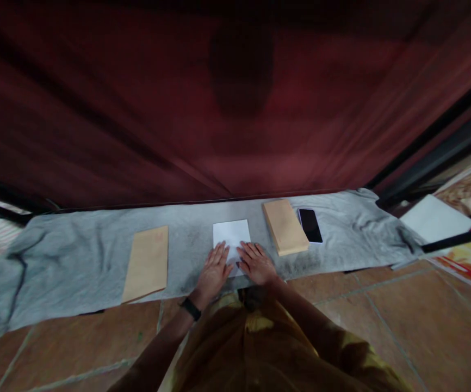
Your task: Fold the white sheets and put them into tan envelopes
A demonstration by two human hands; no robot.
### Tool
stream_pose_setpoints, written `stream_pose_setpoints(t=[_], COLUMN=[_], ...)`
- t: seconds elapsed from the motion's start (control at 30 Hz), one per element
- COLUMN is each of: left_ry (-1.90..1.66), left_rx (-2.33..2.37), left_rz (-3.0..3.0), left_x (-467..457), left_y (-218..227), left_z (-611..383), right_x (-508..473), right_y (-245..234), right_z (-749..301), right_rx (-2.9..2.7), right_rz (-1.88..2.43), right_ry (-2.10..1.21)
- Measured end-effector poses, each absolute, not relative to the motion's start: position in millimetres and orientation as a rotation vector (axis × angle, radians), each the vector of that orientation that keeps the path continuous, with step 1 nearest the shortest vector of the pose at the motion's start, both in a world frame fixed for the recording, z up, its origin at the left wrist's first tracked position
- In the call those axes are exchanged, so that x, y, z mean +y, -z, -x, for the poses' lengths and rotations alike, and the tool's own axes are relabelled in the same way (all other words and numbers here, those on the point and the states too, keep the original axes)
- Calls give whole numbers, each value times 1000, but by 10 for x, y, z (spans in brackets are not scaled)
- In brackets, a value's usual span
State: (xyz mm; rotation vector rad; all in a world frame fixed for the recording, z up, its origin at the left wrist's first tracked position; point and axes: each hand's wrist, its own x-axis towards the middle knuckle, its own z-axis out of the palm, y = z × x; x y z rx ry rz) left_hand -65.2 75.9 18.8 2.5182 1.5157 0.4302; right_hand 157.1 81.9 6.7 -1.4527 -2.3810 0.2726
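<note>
A white sheet of paper (232, 231) lies on the grey cloth in front of me, perhaps folded, though I cannot tell. On its left edge rests my left hand (215, 267), flat with the fingers stretched out and a dark band on the wrist. My right hand (256, 263) lies flat on the right side of the same sheet, fingers spread. Both palms hide the lower corners of the paper. Just right of the right hand sits a stack of brown envelopes (285, 224). Farther left is a brown envelope (148, 261), apart from both hands.
A phone (310, 225) with a dark screen lies beside the stack. The grey cloth (76, 250) covers a long narrow surface. Dark red fabric (235, 141) hangs behind it. At the right are a white sheet-like piece (437, 219) and dark bars (443, 147).
</note>
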Motion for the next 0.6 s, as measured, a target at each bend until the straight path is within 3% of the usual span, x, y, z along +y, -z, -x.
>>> stream_pose_setpoints(t=[0.2,0.6], left_ry=[-360,-286], left_rx=[1450,1339], left_rz=[-2590,-2637], left_x=[794,710], left_y=[-4,-201], left_z=[709,777], right_x=[777,644], right_y=[-102,-144], right_z=[-1690,-1905], right_rx=[-2422,-2524], right_rz=[1341,1167], right_ry=[-338,-501])
